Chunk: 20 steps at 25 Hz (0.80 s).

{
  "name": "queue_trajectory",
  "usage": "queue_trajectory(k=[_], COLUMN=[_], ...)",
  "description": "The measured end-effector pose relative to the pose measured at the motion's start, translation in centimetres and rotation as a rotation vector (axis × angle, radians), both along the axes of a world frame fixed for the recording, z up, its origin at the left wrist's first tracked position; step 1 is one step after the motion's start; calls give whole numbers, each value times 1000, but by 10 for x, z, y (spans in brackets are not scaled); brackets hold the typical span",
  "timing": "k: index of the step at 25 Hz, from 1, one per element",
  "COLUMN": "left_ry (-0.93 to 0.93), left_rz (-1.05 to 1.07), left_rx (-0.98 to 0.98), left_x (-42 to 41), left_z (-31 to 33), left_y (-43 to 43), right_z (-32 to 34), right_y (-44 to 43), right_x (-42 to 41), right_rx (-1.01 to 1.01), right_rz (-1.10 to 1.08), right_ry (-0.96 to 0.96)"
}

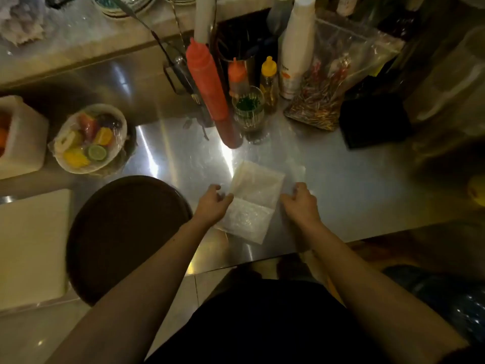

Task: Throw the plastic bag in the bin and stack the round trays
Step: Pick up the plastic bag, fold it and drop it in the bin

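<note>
Plastic bag (252,203) lies flat on the steel bench (341,185), dead ahead of you near the front edge, between your two hands. It looks thin, soft and nearly weightless, folded or creased across the middle; expect it to be limp and to slide on the polished metal.

Your left hand (214,206) sits at the bag's 9 o'clock edge, its fingers (216,189) loosely curled and touching or just over the film; I cannot tell whether they pinch it. Your right hand (301,200) is at the bag's 3 o'clock, just beside it, fingers half curled and holding nothing.

Best hold is probably a pinch at an edge or corner, then scrunch it into the palm so it does not trail.

One dark round tray (126,232) lies at the bag's 9 o'clock, overhanging the bench edge. Stiff, wide, likely light; grip it by the rim.
</note>
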State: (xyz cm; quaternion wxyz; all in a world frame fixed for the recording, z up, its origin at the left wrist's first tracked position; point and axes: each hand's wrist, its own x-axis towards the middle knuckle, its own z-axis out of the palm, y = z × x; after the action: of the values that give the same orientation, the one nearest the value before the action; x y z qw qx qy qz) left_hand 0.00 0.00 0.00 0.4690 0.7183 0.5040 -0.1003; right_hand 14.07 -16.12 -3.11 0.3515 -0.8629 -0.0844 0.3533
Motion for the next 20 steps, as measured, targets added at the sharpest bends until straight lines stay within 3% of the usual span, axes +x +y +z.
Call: queue_trajectory(k=[4, 12, 20], left_ry=[25, 38, -77], left_rz=[44, 321, 486], left_rx=[44, -100, -196], left_x=[9, 10, 1], left_z=[-3, -13, -15], left_y=[-10, -22, -37], right_z=[-7, -15, -18], right_y=[-4, 3, 2], right_x=[2, -4, -4], right_rx=[-62, -4, 66], right_rz=[62, -10, -99], right_ry=[38, 229, 367])
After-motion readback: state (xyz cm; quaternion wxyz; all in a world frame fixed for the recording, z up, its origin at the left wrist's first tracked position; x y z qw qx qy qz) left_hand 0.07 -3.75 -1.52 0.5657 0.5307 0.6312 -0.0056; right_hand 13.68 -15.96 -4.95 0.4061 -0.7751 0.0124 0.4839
